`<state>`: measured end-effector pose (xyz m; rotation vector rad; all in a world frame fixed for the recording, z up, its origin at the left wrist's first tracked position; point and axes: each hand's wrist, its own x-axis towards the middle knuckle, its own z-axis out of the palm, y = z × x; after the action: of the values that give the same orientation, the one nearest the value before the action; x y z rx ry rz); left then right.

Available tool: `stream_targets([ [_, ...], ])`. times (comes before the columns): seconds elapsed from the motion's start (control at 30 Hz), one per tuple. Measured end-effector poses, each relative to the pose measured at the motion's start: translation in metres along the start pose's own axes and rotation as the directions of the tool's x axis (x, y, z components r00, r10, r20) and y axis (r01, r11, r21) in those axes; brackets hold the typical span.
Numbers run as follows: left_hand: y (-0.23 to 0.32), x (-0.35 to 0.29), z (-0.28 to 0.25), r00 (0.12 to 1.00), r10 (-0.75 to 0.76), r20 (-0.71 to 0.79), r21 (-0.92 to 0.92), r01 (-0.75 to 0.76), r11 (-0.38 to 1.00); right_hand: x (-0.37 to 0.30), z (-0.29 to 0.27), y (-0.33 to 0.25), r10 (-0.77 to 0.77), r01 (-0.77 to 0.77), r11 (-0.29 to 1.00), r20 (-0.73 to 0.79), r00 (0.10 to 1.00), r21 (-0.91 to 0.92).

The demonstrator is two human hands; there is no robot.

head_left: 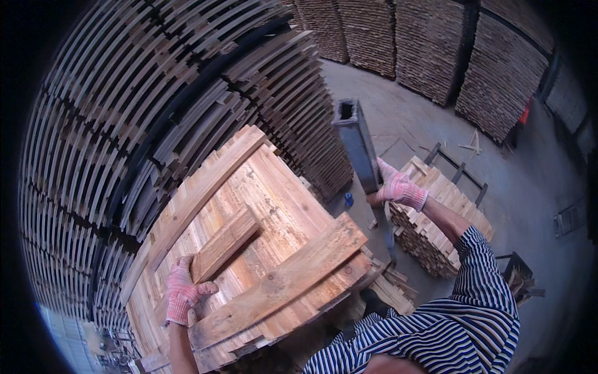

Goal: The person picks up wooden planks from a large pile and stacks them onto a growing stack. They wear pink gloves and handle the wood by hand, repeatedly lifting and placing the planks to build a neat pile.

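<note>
My left hand [182, 294], in a pink-and-white knit glove, grips the near end of a short, thick wooden board [225, 243]. The thumb is on one side and the fingers are on the other. This board lies slanted on a broad stack of pale planks [283, 199], between two longer boards laid across the top, one at the far left [199, 202] and one nearer me [280, 283]. My right hand [403, 188], gloved alike, is reached out to the right and closed against the lower part of an upright grey square metal post [358, 146]. Its far fingers are partly hidden behind the post.
Tall stacks of thin boards [81, 143] rise close on the left, and more stacks [423, 47] line the back. A lower pile of wood pieces [436, 218] stands on the right beside a dark metal frame [464, 174]. A small blue bottle [349, 199] is on the floor behind the post.
</note>
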<state>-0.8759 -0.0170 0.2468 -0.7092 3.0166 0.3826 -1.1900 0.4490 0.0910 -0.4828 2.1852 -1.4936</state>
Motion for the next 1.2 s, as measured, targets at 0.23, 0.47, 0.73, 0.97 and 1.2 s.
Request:
stream_targets([
  [0.23,0.003,0.002,0.000,1.000,-0.030,0.001,0.036,0.030,0.999,0.018,0.016,-0.039,-0.190,0.182,0.982,0.282,0.940,0.052],
  [0.47,0.004,0.004,-0.002,0.999,-0.039,-0.011,0.047,0.040,0.998,0.030,0.057,-0.020,-0.334,0.383,0.923,0.405,0.851,-0.044],
  [0.73,0.005,0.006,-0.004,0.999,-0.039,-0.003,0.034,0.039,0.999,0.034,0.074,-0.037,-0.135,0.256,0.950,0.503,0.854,-0.180],
  [0.97,0.005,0.009,-0.004,1.000,-0.015,-0.018,0.004,0.015,1.000,0.022,0.060,-0.052,-0.138,0.244,0.949,0.429,0.892,-0.202],
  [1.2,0.001,0.010,-0.001,0.999,0.006,-0.038,0.019,-0.005,1.000,0.007,0.075,-0.014,-0.231,0.252,0.968,0.408,0.883,0.003],
])
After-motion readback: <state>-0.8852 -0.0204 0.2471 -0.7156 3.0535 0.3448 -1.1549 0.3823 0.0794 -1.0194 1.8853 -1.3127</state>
